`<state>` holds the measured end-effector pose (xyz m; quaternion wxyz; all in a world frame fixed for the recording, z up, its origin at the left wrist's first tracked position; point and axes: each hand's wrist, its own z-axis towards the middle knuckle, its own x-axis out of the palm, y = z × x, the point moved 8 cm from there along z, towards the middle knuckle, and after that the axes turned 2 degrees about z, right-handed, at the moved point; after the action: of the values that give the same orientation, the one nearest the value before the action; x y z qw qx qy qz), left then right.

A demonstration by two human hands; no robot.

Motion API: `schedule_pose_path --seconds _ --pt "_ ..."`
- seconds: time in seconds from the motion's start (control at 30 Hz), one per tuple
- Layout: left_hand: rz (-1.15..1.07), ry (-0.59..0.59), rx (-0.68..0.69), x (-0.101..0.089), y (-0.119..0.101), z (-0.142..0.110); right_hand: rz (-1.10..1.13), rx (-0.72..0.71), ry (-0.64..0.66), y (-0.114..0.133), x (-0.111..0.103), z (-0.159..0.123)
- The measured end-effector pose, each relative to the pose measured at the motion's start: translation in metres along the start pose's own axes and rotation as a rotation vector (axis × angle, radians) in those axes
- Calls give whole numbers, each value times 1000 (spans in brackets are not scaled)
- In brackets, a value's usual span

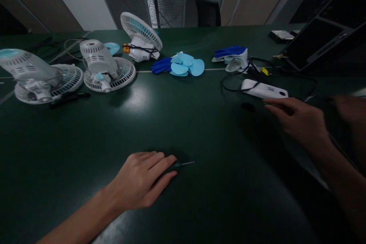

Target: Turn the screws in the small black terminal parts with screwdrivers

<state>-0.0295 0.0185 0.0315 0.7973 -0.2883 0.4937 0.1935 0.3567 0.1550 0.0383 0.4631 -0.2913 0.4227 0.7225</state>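
My left hand [147, 179] rests low on the green table, its fingers wrapped round a small screwdriver [187, 163] with a dark green handle. The thin metal shaft points to the right. Farther off to the right, my right hand [300, 120] is closed in a pinch. A small greenish bit shows at its fingertips, too small to name. Just beyond those fingers lies a white, rounded device [264, 89] with a black cable. A dark oval spot [248, 106] is on the table left of the fingertips.
White desk fans [110, 68] stand or lie at the back left, beside a dark tool [68, 100]. Light-blue fan blades [187, 65] and blue-and-white gloves [233, 55] lie along the back. A blurred hand [350, 110] and a black case [323, 26] are at the right.
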Motion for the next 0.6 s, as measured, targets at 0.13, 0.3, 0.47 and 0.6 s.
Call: schedule_pose_path --seconds 0.13,0.3,0.47,0.6 --pt "9 7 -7 1 0 -1 79 -12 -73 23 1 -4" --pt "11 2 -11 1 2 0 121 19 -50 35 14 -6" --pt "14 6 -8 1 1 1 117 105 26 28 24 -7" --pt "12 4 -13 0 1 0 119 92 4 29 23 -7"
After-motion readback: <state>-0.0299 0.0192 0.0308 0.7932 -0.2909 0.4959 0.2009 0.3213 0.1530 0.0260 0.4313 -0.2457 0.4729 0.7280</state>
